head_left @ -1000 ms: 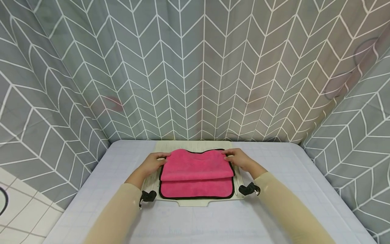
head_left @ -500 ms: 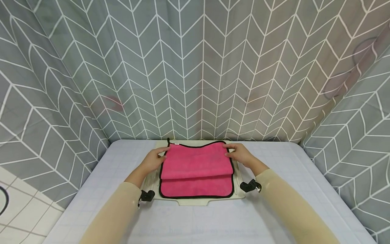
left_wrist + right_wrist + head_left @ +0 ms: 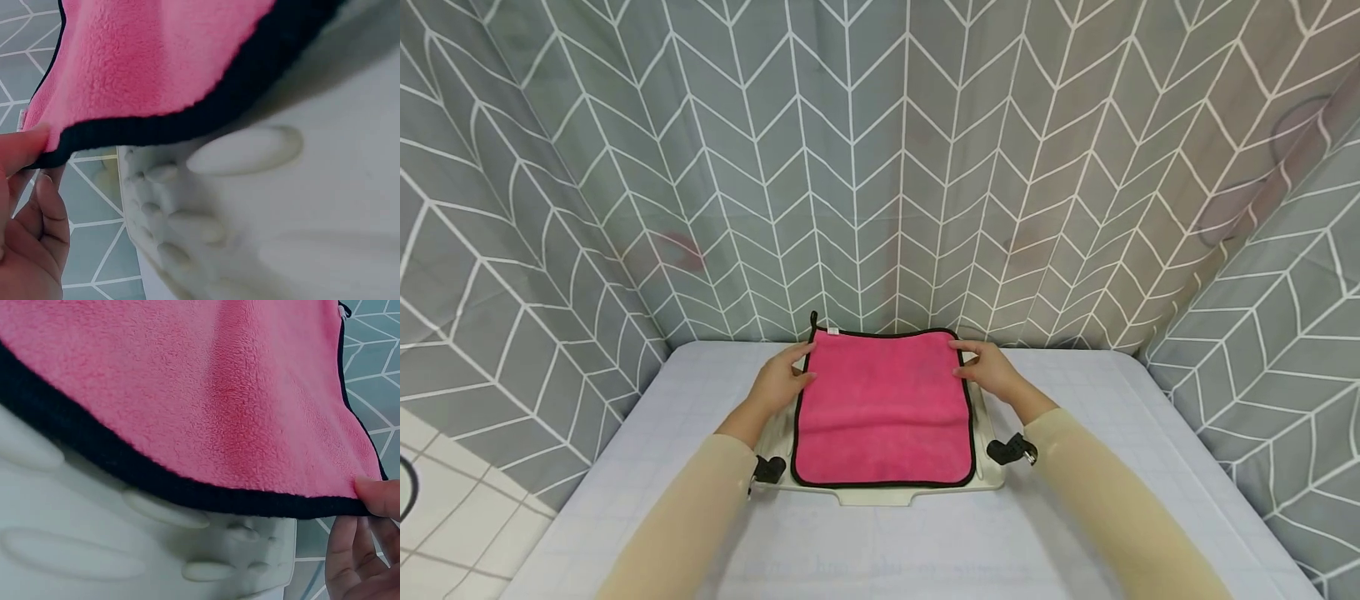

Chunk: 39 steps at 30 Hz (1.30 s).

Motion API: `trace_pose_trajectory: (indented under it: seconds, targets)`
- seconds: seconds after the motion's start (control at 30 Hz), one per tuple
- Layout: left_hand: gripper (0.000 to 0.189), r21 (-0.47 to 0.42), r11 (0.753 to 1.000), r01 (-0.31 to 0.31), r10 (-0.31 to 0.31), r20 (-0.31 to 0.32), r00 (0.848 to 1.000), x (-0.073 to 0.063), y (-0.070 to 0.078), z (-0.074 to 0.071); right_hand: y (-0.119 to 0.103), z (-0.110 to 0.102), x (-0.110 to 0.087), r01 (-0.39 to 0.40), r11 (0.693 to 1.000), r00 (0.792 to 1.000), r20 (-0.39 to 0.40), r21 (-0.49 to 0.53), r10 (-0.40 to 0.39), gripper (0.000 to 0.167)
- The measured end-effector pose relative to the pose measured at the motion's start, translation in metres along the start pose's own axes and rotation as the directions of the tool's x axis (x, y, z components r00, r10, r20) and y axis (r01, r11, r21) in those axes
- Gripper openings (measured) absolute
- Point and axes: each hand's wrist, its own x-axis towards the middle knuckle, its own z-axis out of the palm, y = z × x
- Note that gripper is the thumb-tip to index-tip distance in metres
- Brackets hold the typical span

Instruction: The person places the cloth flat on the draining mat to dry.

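Note:
A pink plush towel (image 3: 883, 387) with black edging lies over a cream plastic board (image 3: 876, 498) in the head view. Its near part rests flat, a shallow crease crosses the middle, and the far part is lifted. My left hand (image 3: 777, 383) pinches the left edge near the far corner, thumb on the pink face in the left wrist view. Opposite it, my right hand (image 3: 995, 372) pinches the right edge near the other far corner. A black hanging loop (image 3: 813, 320) sticks up at the far left corner. Raised oval bumps (image 3: 247, 150) show on the board beneath the towel.
The board stands on a table with a white cloth (image 3: 880, 554). Close behind the table hangs a grey curtain (image 3: 880, 208) with a white chevron pattern, which continues along both sides. White floor tiles (image 3: 452, 508) show at the lower left.
Both hands have moved away from me and up with the towel's far edge. The fold across the towel has opened into a nearly flat sheet, and the loop and white tag now show.

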Motion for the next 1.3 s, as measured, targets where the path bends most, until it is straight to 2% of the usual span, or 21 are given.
trace_pose_trajectory:
  seconds: [0.13, 0.27, 0.4, 0.57, 0.8, 0.97, 1.1, 1.23, 1.3]
  targets:
    - [0.072, 0.081, 0.997, -0.001, -0.004, 0.064, 0.998, 0.007, -0.003, 0.004, 0.002, 0.003, 0.005, -0.017, 0.999, 1.000, 0.002, -0.028, 0.017, 0.061]
    - [0.085, 0.176, 0.984, -0.031, 0.008, 0.131, 0.991, 0.011, -0.002, 0.009, 0.008, 0.007, 0.010, -0.008, 0.997, 1.000, 0.008, -0.070, 0.008, 0.068]
    - [0.094, 0.215, 0.977, -0.008, -0.025, 0.150, 0.988, 0.013, -0.002, 0.013, 0.013, 0.012, 0.015, 0.024, 0.993, 1.000, 0.005, -0.117, -0.024, 0.073]
    - [0.102, 0.197, 0.980, 0.036, -0.066, 0.147, 0.987, 0.014, -0.002, 0.016, 0.017, 0.020, 0.018, 0.047, 0.993, 0.999, -0.007, -0.105, -0.048, 0.078]
    - [0.109, 0.196, 0.978, 0.073, -0.109, 0.176, 0.978, 0.013, -0.001, 0.021, 0.029, 0.026, 0.023, 0.037, 0.972, 0.999, 0.002, -0.231, -0.037, 0.079]
    - [0.112, 0.203, 0.975, 0.090, -0.131, 0.200, 0.971, 0.015, -0.003, 0.023, 0.032, 0.029, 0.025, 0.046, 0.958, 0.999, -0.008, -0.284, -0.051, 0.078]
    - [0.111, 0.184, 0.980, 0.074, -0.113, 0.208, 0.972, 0.017, -0.004, 0.024, 0.030, 0.029, 0.025, 0.058, 0.940, 0.998, -0.002, -0.337, -0.062, 0.075]
    - [0.108, 0.125, 0.991, 0.050, -0.075, 0.204, 0.976, 0.018, -0.006, 0.025, 0.027, 0.030, 0.025, 0.033, 0.940, 0.999, -0.008, -0.340, -0.038, 0.072]
    - [0.106, 0.105, 0.993, 0.060, -0.081, 0.207, 0.975, 0.017, -0.007, 0.025, 0.026, 0.030, 0.024, 0.023, 0.940, 0.999, -0.015, -0.339, -0.030, 0.070]
